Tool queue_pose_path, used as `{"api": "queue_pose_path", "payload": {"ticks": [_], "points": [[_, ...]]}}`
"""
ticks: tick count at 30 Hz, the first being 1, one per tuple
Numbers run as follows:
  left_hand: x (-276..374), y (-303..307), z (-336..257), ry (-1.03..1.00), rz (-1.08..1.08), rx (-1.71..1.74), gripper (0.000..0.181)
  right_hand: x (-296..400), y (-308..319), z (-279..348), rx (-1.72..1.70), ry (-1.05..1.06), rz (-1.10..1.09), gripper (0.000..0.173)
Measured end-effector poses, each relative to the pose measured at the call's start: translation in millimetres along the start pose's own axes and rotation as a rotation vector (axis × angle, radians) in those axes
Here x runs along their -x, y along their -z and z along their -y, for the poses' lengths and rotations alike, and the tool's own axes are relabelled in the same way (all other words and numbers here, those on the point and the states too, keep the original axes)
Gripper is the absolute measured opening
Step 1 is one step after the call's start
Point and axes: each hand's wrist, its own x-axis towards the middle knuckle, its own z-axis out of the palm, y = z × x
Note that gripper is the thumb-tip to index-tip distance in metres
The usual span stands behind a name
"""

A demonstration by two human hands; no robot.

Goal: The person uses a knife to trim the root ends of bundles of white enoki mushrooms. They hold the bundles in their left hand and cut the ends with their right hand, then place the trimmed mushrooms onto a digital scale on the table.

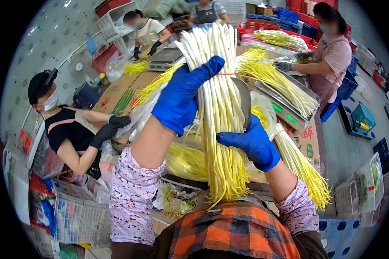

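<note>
A long bundle of yellow chives [218,106] with white stalks is held up before me, its white ends away from me and its yellow tips towards my checked apron. A red band [226,74] goes round it. My left hand [184,94], in a blue glove, grips the upper part, the thumb across the stalks. My right hand [254,142], gloved too, holds the lower right side with the thumb in front; its other fingers are partly hidden. A rounded metal piece [242,98] shows behind the bundle. Another banded bundle [300,165] lies at the right.
Chives rest on a digital scale [283,111] at the right; a second scale [165,58] stands further back. Bagged chives [186,160] lie beneath my hands. A co-worker in dark gloves [108,129] handles clear plastic at the left. Several other people stand round the cardboard-covered table [116,97].
</note>
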Motion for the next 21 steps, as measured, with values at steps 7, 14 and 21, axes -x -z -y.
{"api": "queue_pose_path", "payload": {"ticks": [7,14,21], "points": [[2,-22,61,0.214,0.193,-0.196,0.049,23,32,-11,-0.058,0.079,-0.249,0.045],[-14,-15,54,0.469,0.336,-0.098,0.046,43,71,3,-0.252,-0.026,-0.243,0.043],[-16,-2,51,0.560,0.394,-0.093,0.051,52,78,-4,-0.341,-0.157,-0.233,0.049]]}}
